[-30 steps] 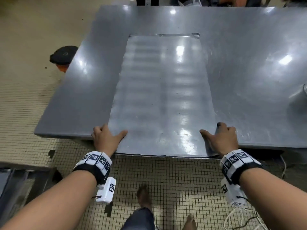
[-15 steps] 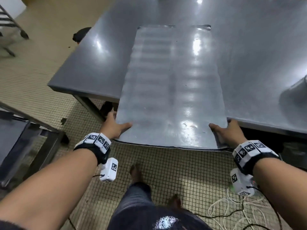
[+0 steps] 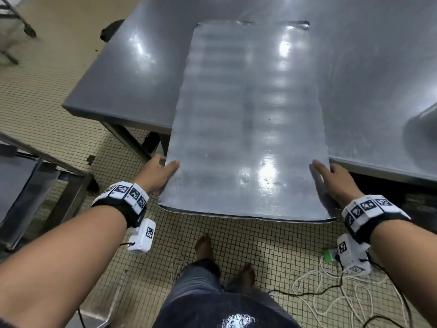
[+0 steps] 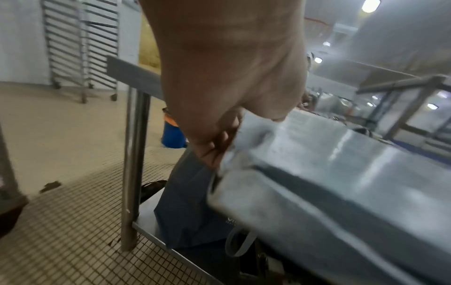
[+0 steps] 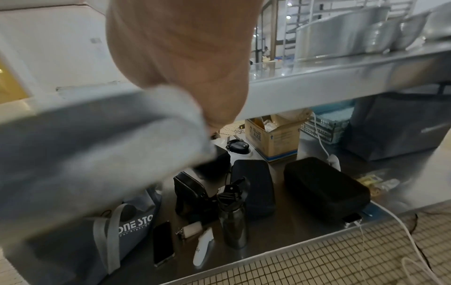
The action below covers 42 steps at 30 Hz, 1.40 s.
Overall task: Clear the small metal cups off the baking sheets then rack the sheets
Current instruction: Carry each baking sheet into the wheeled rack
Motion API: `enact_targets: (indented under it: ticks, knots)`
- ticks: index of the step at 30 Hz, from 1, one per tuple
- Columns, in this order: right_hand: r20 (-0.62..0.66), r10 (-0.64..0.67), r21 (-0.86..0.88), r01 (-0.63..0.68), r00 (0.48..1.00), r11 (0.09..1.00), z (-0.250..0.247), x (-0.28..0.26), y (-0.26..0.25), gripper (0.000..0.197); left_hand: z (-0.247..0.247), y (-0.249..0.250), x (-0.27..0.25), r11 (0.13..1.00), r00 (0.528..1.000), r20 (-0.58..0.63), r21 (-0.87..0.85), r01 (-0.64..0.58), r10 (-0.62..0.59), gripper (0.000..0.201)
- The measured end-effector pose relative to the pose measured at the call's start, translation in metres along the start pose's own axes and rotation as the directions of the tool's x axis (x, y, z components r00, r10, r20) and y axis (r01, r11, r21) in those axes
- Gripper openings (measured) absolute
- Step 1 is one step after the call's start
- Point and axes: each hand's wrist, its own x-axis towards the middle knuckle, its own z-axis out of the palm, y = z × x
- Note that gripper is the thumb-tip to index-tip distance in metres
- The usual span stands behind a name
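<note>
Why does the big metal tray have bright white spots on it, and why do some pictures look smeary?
Head view: ceiling lights glare off the shiny baking sheet and the steel table. Left wrist view: the sheet's near corner is smeared by motion blur beside the left hand. Right wrist view: the sheet's edge is blurred under the right hand; the shelf below looks sharper.

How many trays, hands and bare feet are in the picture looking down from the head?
Baking sheet: 1
Hands: 2, the left hand and the right hand, each gripping a side edge of the sheet
Bare feet: 2
Small metal cups on the sheet: 0
Total: 5
</note>
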Motion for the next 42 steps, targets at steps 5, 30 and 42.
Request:
enact_targets:
  ticks: [5, 30, 42]
  knots:
    - [-0.087, 0.039, -0.008, -0.04, 0.995, 0.999, 0.012, 0.018, 0.001, 0.077, 0.017, 0.015, 0.02, 0.992, 0.99, -0.128, 0.114, -0.044, 0.059, 0.04]
    - [-0.128, -0.43, 0.325, 0.447, 0.894, 0.833, -0.006, -0.017, -0.217, 0.051, -0.139, 0.043, -0.03, 0.94, 0.816, -0.546, -0.138, -0.311, 0.19, 0.04]
    - [0.044, -0.823, 0.299, 0.779, 0.566, 0.551, 0.075, -0.032, -0.441, 0.037, -0.317, 0.008, -0.124, 0.953, 0.452, -0.887, -0.049, -0.298, 0.096, 0.053]
